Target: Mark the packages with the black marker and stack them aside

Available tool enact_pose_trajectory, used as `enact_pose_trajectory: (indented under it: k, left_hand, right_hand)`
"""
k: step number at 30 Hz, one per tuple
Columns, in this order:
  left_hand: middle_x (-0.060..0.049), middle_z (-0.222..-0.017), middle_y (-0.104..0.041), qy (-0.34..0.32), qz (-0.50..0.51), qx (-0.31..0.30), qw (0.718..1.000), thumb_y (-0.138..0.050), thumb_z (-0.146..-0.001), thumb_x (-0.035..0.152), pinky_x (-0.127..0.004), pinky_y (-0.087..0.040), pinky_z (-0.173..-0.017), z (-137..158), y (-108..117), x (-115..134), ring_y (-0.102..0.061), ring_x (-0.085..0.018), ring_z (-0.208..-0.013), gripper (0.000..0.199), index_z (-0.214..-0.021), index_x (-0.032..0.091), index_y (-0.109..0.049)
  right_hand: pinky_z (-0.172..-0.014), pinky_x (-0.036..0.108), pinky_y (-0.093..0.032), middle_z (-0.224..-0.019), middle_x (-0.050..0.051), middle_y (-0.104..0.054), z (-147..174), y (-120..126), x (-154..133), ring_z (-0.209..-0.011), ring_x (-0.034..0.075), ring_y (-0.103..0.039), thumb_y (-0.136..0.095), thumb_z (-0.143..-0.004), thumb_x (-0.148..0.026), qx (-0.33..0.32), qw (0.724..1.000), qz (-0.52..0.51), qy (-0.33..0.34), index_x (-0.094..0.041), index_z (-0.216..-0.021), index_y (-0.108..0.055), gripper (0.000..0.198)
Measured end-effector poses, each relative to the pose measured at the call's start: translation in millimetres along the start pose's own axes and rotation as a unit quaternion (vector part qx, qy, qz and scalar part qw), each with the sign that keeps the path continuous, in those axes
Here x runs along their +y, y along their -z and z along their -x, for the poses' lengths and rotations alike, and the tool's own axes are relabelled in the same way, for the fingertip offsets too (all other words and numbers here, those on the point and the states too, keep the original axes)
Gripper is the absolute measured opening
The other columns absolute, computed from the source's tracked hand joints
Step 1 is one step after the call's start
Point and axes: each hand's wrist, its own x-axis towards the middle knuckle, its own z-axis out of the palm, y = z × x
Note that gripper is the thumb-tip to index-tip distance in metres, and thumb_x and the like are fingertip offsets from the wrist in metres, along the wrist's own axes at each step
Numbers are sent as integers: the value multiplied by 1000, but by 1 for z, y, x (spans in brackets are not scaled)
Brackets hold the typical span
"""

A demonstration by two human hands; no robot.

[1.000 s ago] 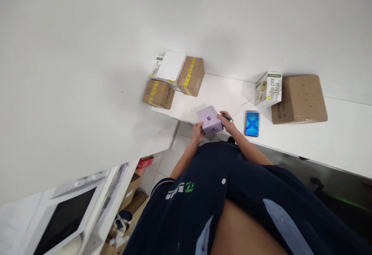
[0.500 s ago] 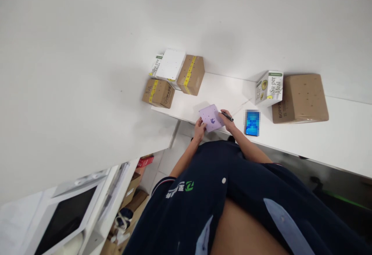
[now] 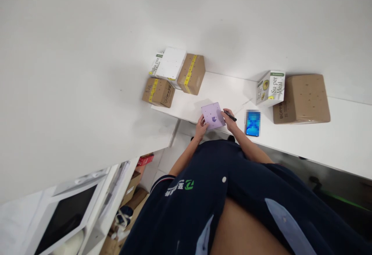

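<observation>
The lilac box (image 3: 213,111) looks like smooth, matt card, and the dark pen (image 3: 231,116) like plastic. The white tabletop (image 3: 226,89) is smooth with a soft sheen. The large carton (image 3: 310,96) is dull cardboard with a shiny strip (image 3: 315,122) along its lower edge; the Super Meal box (image 3: 278,86) beside it looks like smooth printed card. The navy shirt (image 3: 186,212) is matt cloth, its button (image 3: 224,179) smooth and plastic-looking.

Single head-worn view, looking forward and down (shirt (image 3: 203,169) nearest), counter (image 3: 348,138) beyond
</observation>
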Motion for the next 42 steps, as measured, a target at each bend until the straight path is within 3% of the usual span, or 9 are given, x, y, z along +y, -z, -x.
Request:
enact_pose_trajectory:
  k: [10,17,23,27,29,32,36,42]
  left_hand:
    - [-11,-139,-59,-104,36,6,994,-81,-68,30,-49,-38,-114,6,-11,14,-55,-26,-132,40,-102,21,-63]
    - [-12,-124,-65,-123,12,43,991,-80,-67,34,-49,-43,-107,7,-8,10,-62,-27,-119,34,-91,20,-61]
    - [-9,-110,-65,-105,-32,64,992,-75,-72,35,-48,-49,-98,16,-11,6,-66,-24,-103,46,-111,23,-55]
    - [-12,-124,-60,-98,-45,58,992,-74,-76,39,-45,-50,-98,22,-21,14,-63,-24,-110,56,-126,25,-52]
    - [-14,-133,-56,-91,-60,57,992,-73,-79,42,-44,-50,-99,24,-26,19,-60,-26,-118,62,-134,26,-50]
    - [-15,-144,-49,-81,-78,64,992,-77,-78,44,-45,-47,-105,24,-34,23,-53,-29,-129,76,-144,27,-45]
    - [-16,-152,-42,-86,-91,67,990,-82,-73,44,-48,-41,-113,23,-39,21,-45,-32,-139,87,-148,25,-42]
    - [-15,-155,-40,-72,-114,58,989,-77,-79,49,-46,-47,-106,27,-40,19,-54,-31,-129,86,-152,28,-38]
  right_hand:
    - [-70,23,-47,-83,-5,-64,5,6,-19,-89,15,-65,-68,-69,-51,2,988,-154,-13,-28,-94,-50,38]
    - [-75,27,-50,-84,-5,-64,4,6,-15,-90,15,-67,-66,-71,-51,-7,989,-144,26,-29,-93,-51,35]
    - [-76,29,-52,-85,-2,-68,4,14,-14,-87,17,-68,-64,-76,-53,43,994,-84,46,-26,-95,-56,34]
    - [-79,32,-54,-84,0,-69,12,14,-34,-82,17,-68,-55,-84,-53,109,981,-60,148,-24,-105,-58,35]
    - [-79,33,-55,-83,0,-68,20,10,-47,-77,16,-68,-50,-88,-55,88,977,-52,188,-24,-114,-58,41]
    - [-78,33,-55,-87,2,-69,32,1,-59,-76,17,-68,-46,-89,-60,13,982,-23,189,-25,-119,-61,49]
    - [-80,34,-54,-91,3,-71,37,-10,-58,-80,19,-66,-57,-83,-58,-53,976,60,204,-24,-101,-68,39]
    - [-76,32,-51,-80,1,-68,33,-11,-57,-75,19,-62,-60,-81,-42,-63,953,193,225,-25,-90,-65,20]
